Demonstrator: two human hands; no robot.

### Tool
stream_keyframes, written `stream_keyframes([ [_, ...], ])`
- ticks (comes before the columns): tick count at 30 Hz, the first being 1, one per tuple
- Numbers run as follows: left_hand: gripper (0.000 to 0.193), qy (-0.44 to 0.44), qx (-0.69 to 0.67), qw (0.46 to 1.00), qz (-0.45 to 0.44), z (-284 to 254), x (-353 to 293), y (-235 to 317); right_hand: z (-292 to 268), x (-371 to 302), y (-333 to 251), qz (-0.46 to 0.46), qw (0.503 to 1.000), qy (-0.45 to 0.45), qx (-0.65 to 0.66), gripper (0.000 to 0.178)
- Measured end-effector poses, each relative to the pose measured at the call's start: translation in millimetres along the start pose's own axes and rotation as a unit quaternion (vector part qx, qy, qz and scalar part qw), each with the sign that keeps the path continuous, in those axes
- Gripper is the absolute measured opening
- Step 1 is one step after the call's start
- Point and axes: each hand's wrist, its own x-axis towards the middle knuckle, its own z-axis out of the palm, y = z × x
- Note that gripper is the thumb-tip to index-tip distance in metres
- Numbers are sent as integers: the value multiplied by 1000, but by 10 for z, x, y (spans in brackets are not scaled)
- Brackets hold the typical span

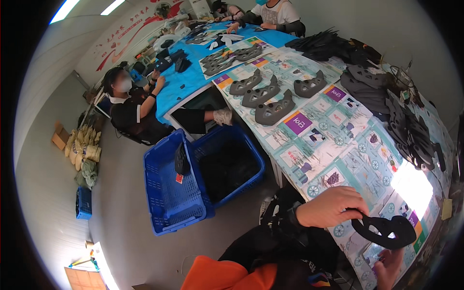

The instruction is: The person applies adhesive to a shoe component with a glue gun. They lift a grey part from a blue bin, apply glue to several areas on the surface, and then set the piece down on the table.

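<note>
A curved flat black piece with cut-out holes (402, 231) is held over the near end of the table. Its narrow left end is pinched between the thumb and fingers of my left hand (331, 207). My right hand (389, 268) is at the wider right end from below, its fingers closed on the edge and partly hidden behind the piece. Farther up the table, several dark grey curved pieces (274, 111) of similar outline lie spread out. Along the table's right side are piles of dark cut-out pieces (411, 133).
The table has a patterned cover (309, 140), with blue sheeting (169, 94) beyond. Two blue crates (176, 224) stand on the floor to my left; one holds dark material. A masked person (137, 108) sits at the left edge, and another person (280, 14) works at the far end.
</note>
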Motion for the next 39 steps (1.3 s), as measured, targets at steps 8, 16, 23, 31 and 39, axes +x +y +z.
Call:
stream_keyframes([
  [8, 45, 170, -100, 966, -169, 335, -154, -6, 428, 489, 18, -263, 847, 143, -439, 47],
  [16, 20, 83, 57, 946, -308, 424, -351, -250, 648, 772, 166, -226, 856, -15, -464, 75],
  [23, 62, 84, -274, 911, -298, 366, -304, -537, -769, -51, 605, 126, 853, 19, -507, 71],
  [31, 42, 89, 37, 947, -307, 417, -208, -637, -968, -105, 1046, 111, 879, -15, -463, 83],
  [39, 25, 155, -117, 922, -333, 416, -228, -835, -1086, 87, 1025, 138, 917, 76, -366, 59],
])
